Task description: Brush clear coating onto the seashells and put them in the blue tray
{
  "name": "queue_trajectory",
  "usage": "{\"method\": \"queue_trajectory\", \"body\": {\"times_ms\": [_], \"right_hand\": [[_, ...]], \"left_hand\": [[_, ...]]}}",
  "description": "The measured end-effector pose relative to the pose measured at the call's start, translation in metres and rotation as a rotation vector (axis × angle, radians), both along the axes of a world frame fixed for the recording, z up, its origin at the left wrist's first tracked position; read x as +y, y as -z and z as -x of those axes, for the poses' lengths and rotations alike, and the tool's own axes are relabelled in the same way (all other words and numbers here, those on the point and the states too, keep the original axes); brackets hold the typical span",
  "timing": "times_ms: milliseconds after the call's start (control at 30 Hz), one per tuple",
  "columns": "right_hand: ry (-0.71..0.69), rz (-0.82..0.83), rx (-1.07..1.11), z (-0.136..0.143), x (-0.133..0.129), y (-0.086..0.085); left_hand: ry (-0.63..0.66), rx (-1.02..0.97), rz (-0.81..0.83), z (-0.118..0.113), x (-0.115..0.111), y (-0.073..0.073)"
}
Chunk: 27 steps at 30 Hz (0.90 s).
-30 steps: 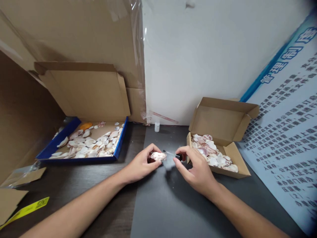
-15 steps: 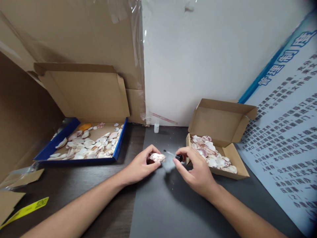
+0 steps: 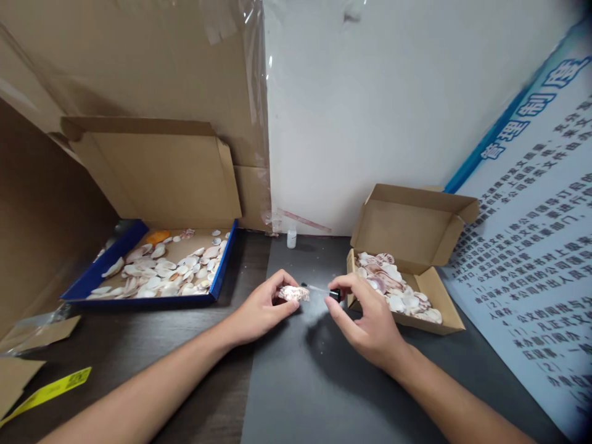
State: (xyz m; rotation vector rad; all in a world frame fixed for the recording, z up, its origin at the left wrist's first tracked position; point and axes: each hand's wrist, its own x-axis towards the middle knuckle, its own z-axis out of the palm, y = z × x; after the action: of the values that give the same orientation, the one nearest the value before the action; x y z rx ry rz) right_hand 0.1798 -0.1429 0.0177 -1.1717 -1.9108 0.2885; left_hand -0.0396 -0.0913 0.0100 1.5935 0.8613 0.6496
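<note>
Between the thumb and fingers of my left hand (image 3: 263, 307) is a whitish seashell (image 3: 294, 294) with reddish speckles. My right hand (image 3: 367, 311) pinches the black cap of a small brush applicator (image 3: 335, 295). Its thin clear stem points left, and the dark tip is at the shell's upper right edge; whether it touches cannot be made out. Behind both hands a small bottle with a white label (image 3: 291, 239) stands upright without a cap, near the wall.
A blue-edged cardboard box (image 3: 148, 302) at the left holds many shells (image 3: 161, 271). On the right, a smaller open carton (image 3: 456, 308) holds more shells. A dark grey mat (image 3: 287, 394) lies beneath my hands. A yellow strip (image 3: 50, 391) lies at the lower left.
The brush tip has moved slightly left and down, closer to the shell. My left hand with the shell has hardly moved.
</note>
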Motion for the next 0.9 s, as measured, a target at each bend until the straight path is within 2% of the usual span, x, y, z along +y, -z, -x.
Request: {"method": "queue_trajectory", "body": {"times_ms": [67, 200, 300, 433, 567, 700, 800, 900], "right_hand": [[-0.031, 0.003, -0.012, 0.0001, 0.0, -0.0004], [0.02, 0.006, -0.006, 0.0001, -0.0002, -0.0009], [-0.021, 0.018, -0.002, -0.0003, -0.0006, -0.0009], [0.029, 0.003, 0.013, -0.0008, -0.0007, -0.0002], [-0.024, 0.01, -0.009, -0.0003, 0.0001, 0.0002], [0.041, 0.001, -0.006, 0.0003, 0.0005, 0.0001], [-0.027, -0.011, -0.013, 0.0003, 0.0001, -0.0003], [0.006, -0.027, -0.039, 0.0005, -0.0001, -0.0012]], "left_hand": [[-0.011, 0.003, -0.002, -0.0005, -0.0004, -0.0005], [-0.021, 0.013, -0.007, -0.0015, -0.0013, -0.0022], [-0.028, 0.01, -0.017, -0.0021, -0.002, -0.0036], [-0.03, 0.016, -0.017, -0.0024, -0.0022, -0.0044], [-0.026, 0.017, -0.023, -0.0022, -0.0018, -0.0044], [-0.019, 0.02, -0.021, -0.0017, -0.0016, -0.0038], [-0.013, 0.008, -0.023, -0.0014, -0.0014, -0.0029], [-0.013, 0.013, -0.02, -0.0015, -0.0014, -0.0027]]}}
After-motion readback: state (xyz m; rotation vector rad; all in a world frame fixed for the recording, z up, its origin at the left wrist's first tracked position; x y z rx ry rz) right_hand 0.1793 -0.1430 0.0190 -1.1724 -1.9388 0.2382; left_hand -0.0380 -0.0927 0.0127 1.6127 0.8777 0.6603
